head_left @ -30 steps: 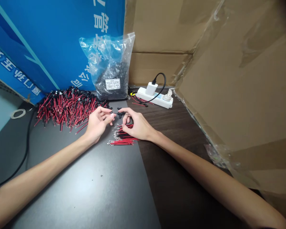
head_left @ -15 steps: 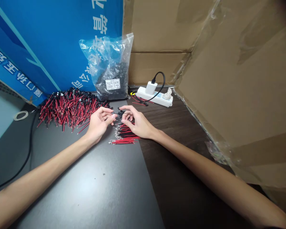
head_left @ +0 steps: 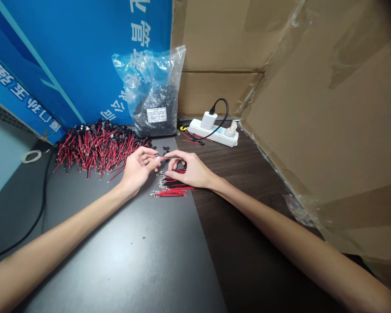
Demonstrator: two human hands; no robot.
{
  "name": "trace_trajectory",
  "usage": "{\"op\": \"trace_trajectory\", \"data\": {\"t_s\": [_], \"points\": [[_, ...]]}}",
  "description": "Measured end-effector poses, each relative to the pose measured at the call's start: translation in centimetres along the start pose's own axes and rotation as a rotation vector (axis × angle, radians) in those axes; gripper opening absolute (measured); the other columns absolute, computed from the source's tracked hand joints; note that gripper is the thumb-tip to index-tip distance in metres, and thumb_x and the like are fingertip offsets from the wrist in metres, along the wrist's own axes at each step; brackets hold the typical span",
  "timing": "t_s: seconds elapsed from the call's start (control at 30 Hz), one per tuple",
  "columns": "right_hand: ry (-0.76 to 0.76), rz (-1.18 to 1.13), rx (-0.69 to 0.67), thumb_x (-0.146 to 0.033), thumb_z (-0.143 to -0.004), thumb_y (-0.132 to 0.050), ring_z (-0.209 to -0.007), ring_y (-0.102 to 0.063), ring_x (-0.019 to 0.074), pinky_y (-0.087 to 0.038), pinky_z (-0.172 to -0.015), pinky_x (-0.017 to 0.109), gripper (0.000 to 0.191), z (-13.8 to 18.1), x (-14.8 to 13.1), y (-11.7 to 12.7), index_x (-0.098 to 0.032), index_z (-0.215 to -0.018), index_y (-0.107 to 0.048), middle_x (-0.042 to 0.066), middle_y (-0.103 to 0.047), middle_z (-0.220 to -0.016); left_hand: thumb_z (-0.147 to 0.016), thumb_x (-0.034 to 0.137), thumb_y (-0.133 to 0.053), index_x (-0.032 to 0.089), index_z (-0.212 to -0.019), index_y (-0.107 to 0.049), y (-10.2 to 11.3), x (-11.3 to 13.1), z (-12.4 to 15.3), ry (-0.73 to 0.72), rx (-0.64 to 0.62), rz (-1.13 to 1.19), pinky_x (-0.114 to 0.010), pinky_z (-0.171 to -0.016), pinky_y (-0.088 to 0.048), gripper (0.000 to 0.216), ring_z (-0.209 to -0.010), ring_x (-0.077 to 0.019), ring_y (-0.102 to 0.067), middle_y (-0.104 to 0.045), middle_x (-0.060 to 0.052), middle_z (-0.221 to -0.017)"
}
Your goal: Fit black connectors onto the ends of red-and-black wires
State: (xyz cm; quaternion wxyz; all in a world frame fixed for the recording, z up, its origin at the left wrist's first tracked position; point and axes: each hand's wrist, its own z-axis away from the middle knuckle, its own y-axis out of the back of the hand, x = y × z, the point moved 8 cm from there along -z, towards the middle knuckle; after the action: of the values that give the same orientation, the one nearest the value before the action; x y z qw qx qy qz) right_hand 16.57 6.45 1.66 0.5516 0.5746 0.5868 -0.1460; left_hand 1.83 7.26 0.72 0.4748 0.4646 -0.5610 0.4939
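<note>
Between the fingertips of my left hand (head_left: 137, 168) is a small black connector (head_left: 157, 155), mostly covered by the thumb and fingers. My right hand (head_left: 194, 172) is closed on a thin black wire (head_left: 172, 158), one end of which points at the connector. Whether the wire's tip is inside the connector I cannot tell. Below the right fingers lie rows of red and black wires (head_left: 174, 191) with silvery terminals at their left ends. Several loose black connectors (head_left: 166, 149) sit just beyond the fingertips.
A big heap of red-black wires with black connectors (head_left: 94, 148) lies at the back left. Behind it stands a clear bag (head_left: 156, 108) of black parts. A white power strip (head_left: 213, 131) with a plugged-in charger is at the back right. Cardboard (head_left: 329, 130) walls the right side.
My right hand has come nearer to the left one, and the wire's end is now close to the connector. The whole view has shifted slightly.
</note>
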Motion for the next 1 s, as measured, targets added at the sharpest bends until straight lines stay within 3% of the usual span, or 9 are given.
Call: {"op": "trace_trajectory", "data": {"t_s": [0.3, 0.6, 0.83, 1.0], "points": [[-0.028, -0.150, 0.018, -0.024, -0.086, -0.066, -0.075, -0.062, 0.0143, -0.050, -0.068, 0.030, 0.026, 0.0, -0.1, 0.2, -0.019, -0.109, -0.056, 0.001, -0.066, -0.084, -0.060, 0.027, -0.090, 0.015, -0.085, -0.062, -0.3, 0.1, 0.1, 0.024, -0.022, 0.010, -0.026, -0.057, -0.048, 0.039, -0.063, -0.0134, -0.060, -0.064, -0.002, -0.068], [-0.064, -0.209, 0.089, -0.027, -0.092, -0.056, -0.060, -0.054, 0.0088, -0.048, -0.059, 0.026, 0.025, 0.0, 0.6, 0.9, -0.019, -0.116, -0.052, 0.001, -0.060, -0.088, -0.058, 0.024, -0.088, 0.015, -0.084, -0.063, -0.4, 0.0, 0.1, 0.052, -0.020, 0.022, -0.026, -0.058, -0.048, 0.037, -0.066, -0.0148, -0.062, -0.066, -0.003, -0.069], [-0.027, -0.091, -0.010, -0.018, -0.078, -0.066, -0.066, -0.056, 0.0108, -0.045, -0.060, 0.025, 0.038, 0.0, -0.1, 0.0, -0.019, -0.114, -0.055, 0.001, -0.066, -0.087, -0.060, 0.026, -0.088, 0.014, -0.085, -0.063, -0.4, -0.1, 0.1, 0.044, -0.024, 0.015, -0.026, -0.058, -0.048, 0.037, -0.064, -0.0139, -0.061, -0.066, -0.002, -0.068], [0.037, 0.053, -0.015, -0.014, -0.078, -0.064, -0.072, -0.059, 0.0129, -0.047, -0.068, 0.027, 0.034, 0.1, -0.5, -0.2, -0.018, -0.112, -0.059, 0.002, -0.069, -0.088, -0.060, 0.027, -0.089, 0.014, -0.085, -0.064, -0.3, -0.1, 0.1, 0.039, -0.027, 0.016, -0.026, -0.058, -0.048, 0.038, -0.064, -0.0135, -0.061, -0.066, -0.002, -0.069]]}}
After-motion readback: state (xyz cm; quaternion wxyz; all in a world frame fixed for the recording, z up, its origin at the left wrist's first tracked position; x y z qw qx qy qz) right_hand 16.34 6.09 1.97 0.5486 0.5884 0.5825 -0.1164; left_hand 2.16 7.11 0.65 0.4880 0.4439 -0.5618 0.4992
